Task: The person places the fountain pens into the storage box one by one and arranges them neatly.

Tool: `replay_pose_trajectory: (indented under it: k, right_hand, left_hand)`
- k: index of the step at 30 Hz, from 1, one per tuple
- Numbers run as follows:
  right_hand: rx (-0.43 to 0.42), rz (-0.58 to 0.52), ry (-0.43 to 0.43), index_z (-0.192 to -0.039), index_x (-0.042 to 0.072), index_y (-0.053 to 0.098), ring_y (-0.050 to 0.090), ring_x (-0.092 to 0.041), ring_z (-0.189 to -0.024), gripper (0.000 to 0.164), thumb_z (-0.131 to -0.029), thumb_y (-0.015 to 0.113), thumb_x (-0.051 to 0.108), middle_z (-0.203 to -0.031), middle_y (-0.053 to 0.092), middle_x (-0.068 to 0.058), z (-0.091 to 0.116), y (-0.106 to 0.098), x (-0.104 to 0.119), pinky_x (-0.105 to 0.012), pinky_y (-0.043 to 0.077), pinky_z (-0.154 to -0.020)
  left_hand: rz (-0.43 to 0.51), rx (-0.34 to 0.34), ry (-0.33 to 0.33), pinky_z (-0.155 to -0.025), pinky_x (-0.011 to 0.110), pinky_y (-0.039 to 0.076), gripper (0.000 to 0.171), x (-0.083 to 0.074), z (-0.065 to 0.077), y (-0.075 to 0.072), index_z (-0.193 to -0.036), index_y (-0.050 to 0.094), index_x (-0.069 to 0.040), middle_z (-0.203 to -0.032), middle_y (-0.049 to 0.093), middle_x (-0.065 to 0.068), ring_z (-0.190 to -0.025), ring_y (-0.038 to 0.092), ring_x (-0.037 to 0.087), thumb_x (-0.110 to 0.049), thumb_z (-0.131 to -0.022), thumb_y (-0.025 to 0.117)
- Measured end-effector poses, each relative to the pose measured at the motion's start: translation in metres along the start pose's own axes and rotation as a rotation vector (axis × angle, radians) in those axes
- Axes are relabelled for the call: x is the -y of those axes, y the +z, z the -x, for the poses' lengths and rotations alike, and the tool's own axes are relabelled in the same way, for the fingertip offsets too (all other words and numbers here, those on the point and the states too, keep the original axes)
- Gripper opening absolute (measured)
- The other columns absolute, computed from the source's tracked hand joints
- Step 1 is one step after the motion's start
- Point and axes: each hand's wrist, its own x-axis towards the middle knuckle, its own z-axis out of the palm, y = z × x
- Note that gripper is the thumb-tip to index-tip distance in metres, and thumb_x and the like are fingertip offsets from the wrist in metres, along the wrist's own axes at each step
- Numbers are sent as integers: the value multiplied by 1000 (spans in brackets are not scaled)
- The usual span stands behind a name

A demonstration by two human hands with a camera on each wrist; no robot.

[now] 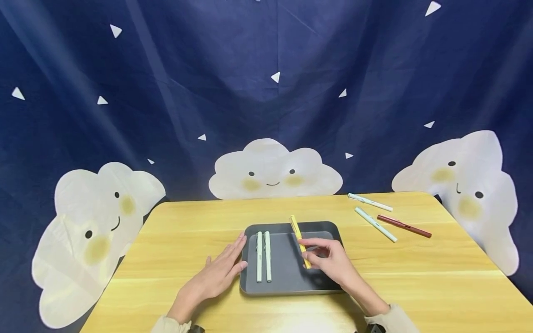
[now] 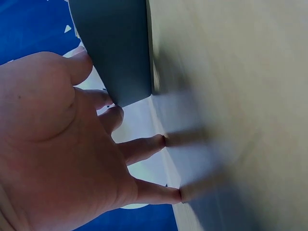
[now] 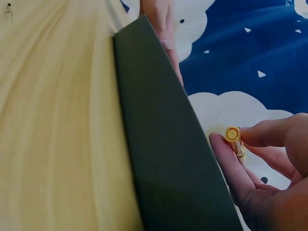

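Between thumb and fingers my right hand (image 1: 331, 259) pinches a yellow pen (image 1: 297, 238), its clip end pointing away from me, over the right part of a dark grey tray (image 1: 287, 286). In the right wrist view the round end of the yellow pen (image 3: 232, 134) shows between the fingertips, above the tray's rim. Two pale green pens (image 1: 259, 256) lie side by side in the left part of the tray. My left hand (image 1: 218, 273) is at the tray's left side with fingers extended; in the left wrist view its thumb and fingertips (image 2: 111, 118) are at the tray wall.
At the table's back right lie a whitish pen (image 1: 370, 202), a pale green pen (image 1: 376, 225) and a dark red pen (image 1: 404, 225). The wooden table (image 1: 179, 231) ends at a blue curtain (image 1: 250, 92) with cloud prints.
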Motion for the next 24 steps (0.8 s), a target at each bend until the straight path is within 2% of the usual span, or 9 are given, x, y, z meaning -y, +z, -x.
replay_pose_trajectory:
  k: [7,12,17,21,24]
  right_hand:
    - [11,-17,43,-129,-10,66,72,-38,-93,35,-95,69,-3,-123,65,-33,-1,12,-5,-37,62,-73]
    - [3,-14,68,-127,-9,67,72,-38,-99,34,-94,69,-1,-116,69,-30,-4,22,-9,-34,62,-73]
    - [0,-16,86,-124,-9,69,72,-38,-98,32,-93,69,-3,-114,70,-29,-7,30,-12,-33,62,-72]
    - [-2,17,97,-121,-8,71,74,-31,-91,29,-92,70,-3,-109,72,-26,-11,35,-15,-30,62,-71]
    - [-7,92,81,-117,-5,74,73,-22,-84,27,-91,71,-2,-105,74,-22,-12,38,-18,-26,60,-66]
  left_hand:
    - [1,-4,3,-102,87,14,65,0,-1,0,-167,13,-23,-172,6,-4,-152,22,42,-43,-111,41]
    - [-9,-11,5,-101,87,14,65,2,0,1,-167,13,-23,-171,5,-6,-152,23,42,-43,-111,41]
    - [-4,-12,11,-102,87,13,65,2,-1,2,-167,13,-23,-172,5,-6,-152,22,41,-44,-111,40]
    - [-6,-15,9,-102,87,12,65,1,0,1,-167,13,-22,-172,5,-6,-152,22,41,-43,-111,40]
    - [-8,-17,9,-101,87,12,65,0,1,0,-167,14,-21,-171,4,-7,-152,22,42,-43,-111,40]
